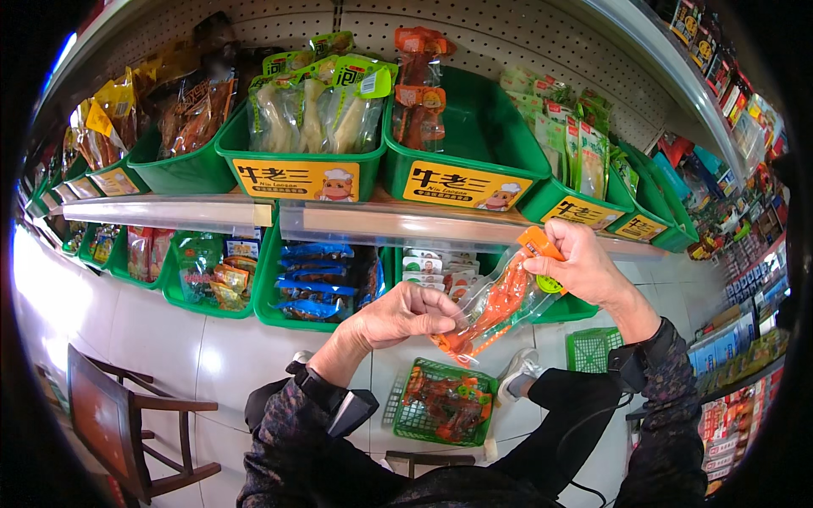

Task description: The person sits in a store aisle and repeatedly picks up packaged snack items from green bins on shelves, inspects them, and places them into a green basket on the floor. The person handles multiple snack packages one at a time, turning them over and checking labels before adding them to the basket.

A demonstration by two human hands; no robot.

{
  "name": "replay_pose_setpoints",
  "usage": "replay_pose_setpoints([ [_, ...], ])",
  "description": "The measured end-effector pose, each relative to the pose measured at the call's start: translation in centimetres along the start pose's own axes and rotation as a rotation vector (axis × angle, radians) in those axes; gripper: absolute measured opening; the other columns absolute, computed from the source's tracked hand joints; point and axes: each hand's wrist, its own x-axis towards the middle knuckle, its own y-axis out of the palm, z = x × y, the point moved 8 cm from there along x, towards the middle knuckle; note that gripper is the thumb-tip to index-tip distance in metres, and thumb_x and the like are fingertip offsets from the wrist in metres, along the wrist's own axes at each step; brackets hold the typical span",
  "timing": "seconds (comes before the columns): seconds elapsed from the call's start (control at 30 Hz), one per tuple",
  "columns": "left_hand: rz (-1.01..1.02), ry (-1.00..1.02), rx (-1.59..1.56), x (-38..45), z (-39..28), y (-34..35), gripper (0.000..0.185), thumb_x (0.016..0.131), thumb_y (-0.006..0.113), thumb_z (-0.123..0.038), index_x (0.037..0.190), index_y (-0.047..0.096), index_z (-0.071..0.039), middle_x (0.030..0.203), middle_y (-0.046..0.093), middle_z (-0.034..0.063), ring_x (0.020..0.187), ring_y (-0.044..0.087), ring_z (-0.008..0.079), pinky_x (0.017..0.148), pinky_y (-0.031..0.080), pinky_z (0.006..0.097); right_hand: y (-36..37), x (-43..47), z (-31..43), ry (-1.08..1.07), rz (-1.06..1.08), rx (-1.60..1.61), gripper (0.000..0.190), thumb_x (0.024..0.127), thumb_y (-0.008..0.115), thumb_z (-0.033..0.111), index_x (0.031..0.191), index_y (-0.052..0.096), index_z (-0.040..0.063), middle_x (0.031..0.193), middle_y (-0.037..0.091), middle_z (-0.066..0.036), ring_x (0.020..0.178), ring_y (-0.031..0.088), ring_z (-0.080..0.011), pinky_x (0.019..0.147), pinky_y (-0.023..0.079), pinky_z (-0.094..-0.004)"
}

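An orange-topped, clear vacuum pack of reddish-brown meat [502, 298] is held at a slant between both hands. My right hand [581, 263] pinches its orange upper end, and my left hand [406, 314] grips the lower left edge. Behind it on the shelf is a green plastic bin [470, 162], with a few similar packs [419, 114] along its left side. A green plastic basket [444, 438] on the floor below my hands holds several more packs with orange tops.
Green bins of packaged food line both shelf levels, including one with pale meat packs [311, 114] and one with blue packs [314, 279]. A wooden chair [108, 413] stands at left. Another green basket [591, 349] sits on the tiled floor; stocked shelves rise at right.
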Motion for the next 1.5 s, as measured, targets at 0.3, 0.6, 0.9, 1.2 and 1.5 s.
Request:
replay_pose_setpoints([
  [0.3,-0.023,-0.060,0.280,-0.1,-0.1,-0.7,0.028,0.070,0.076,-0.017,0.088,0.063,0.001,0.083,0.064,0.0055,0.079,0.057,0.0092,0.075,0.045,0.0229,0.3,-2.3,-1.8,0.016,-0.080,0.241,0.011,0.083,0.059,0.003,0.084,0.050,-0.002,0.083,0.060,-0.007,0.067,0.054,-0.0065,0.056,0.046,-0.0216],
  [0.6,-0.424,-0.146,0.704,0.0,-1.2,-3.0,0.019,0.071,0.073,-0.015,0.074,0.062,0.001,0.067,0.060,0.0012,0.062,0.051,0.0066,0.056,0.043,0.0246,0.4,-4.7,-3.4,-0.036,-0.203,0.181,0.012,0.081,0.061,0.002,0.084,0.050,-0.001,0.081,0.059,-0.004,0.071,0.052,-0.0041,0.059,0.047,-0.0206],
  [0.9,-0.453,0.102,0.224,-0.1,-0.9,-3.3,0.032,0.075,0.072,-0.021,0.089,0.059,0.005,0.085,0.062,0.0062,0.075,0.057,0.0120,0.069,0.048,0.0274,0.3,-6.2,-5.7,-0.042,-0.400,0.533,0.012,0.082,0.058,-0.002,0.091,0.051,0.001,0.089,0.058,-0.004,0.077,0.053,-0.0067,0.068,0.045,-0.0222],
  [1.2,-0.277,0.125,0.122,0.0,-1.9,-0.2,0.044,0.078,0.068,-0.009,0.112,0.046,0.007,0.099,0.059,0.0082,0.090,0.058,0.0127,0.079,0.049,0.0264,-0.1,-6.7,-6.5,-0.062,-0.479,0.691,0.012,0.083,0.057,-0.001,0.092,0.050,0.002,0.092,0.059,-0.007,0.078,0.058,-0.0115,0.069,0.049,-0.0254],
  [1.5,-0.696,0.304,0.574,-1.1,-3.5,-2.8,0.013,0.085,0.054,-0.009,0.083,0.045,-0.001,0.078,0.057,0.0055,0.060,0.055,0.0059,0.047,0.045,0.0219,2.8,-8.4,-4.3,-0.035,-0.430,0.538,0.020,0.082,0.056,0.001,0.101,0.050,-0.003,0.099,0.057,-0.012,0.081,0.062,-0.0198,0.069,0.055,-0.0325],
])
